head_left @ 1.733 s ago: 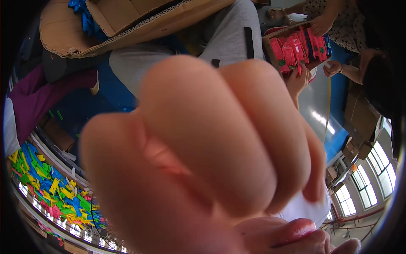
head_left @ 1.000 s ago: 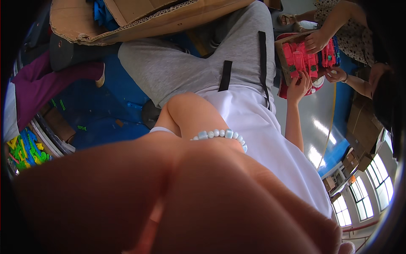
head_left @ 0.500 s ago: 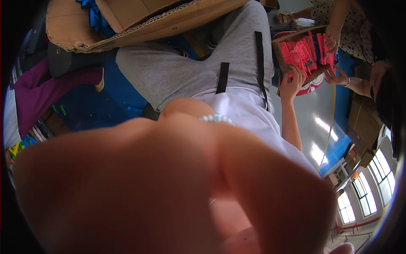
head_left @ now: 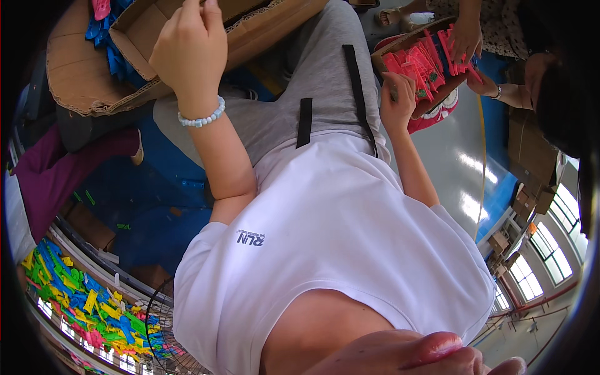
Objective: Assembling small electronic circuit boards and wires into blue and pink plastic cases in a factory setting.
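My left hand (head_left: 187, 53), with a pale bead bracelet on the wrist, is raised to the flap of a big cardboard box (head_left: 75, 69) at the top left. Its fingers are curled and what they grip is hidden. My right hand (head_left: 397, 94) grips the near edge of a small carton of red plastic pieces (head_left: 419, 65) beside my knee. Another person's hand (head_left: 465, 37) reaches into that carton from the top right. My white T-shirt and grey trousers fill the middle.
Blue plastic pieces (head_left: 106, 37) lie inside the big box. A heap of many-coloured pieces (head_left: 81, 300) and a wire fan grille (head_left: 162, 325) are at the lower left. A person's leg in purple (head_left: 44, 181) is at the left. Stacked cartons (head_left: 525, 200) stand on the grey floor to the right.
My left hand, which was close up against the camera and covered most of the view, has moved away to the cardboard box, uncovering my body and the carton of red pieces.
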{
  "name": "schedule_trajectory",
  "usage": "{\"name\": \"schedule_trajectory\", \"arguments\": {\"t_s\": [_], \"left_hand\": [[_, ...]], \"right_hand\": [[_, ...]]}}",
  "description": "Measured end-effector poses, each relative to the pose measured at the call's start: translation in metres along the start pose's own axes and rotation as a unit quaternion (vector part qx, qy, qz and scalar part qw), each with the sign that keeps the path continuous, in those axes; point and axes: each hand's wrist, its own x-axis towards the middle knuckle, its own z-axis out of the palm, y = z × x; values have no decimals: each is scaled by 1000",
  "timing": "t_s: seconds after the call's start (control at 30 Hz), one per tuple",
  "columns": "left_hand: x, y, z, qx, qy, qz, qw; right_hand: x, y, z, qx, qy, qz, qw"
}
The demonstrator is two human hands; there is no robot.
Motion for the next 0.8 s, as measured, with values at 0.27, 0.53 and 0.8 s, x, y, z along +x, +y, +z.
{"name": "schedule_trajectory", "arguments": {"t_s": [0.27, 0.53, 0.8], "left_hand": [[-1, 11, -12, -72, -38, 8, 997], [-7, 6, -5, -84, -22, 32, 996], [-9, 5, -9, -66, -15, 40, 997]], "right_hand": [[-4, 0, 1, 24, -36, 18, 999], [-2, -5, 2, 16, -48, 0, 999], [0, -7, 3, 22, -57, 2, 998]]}}
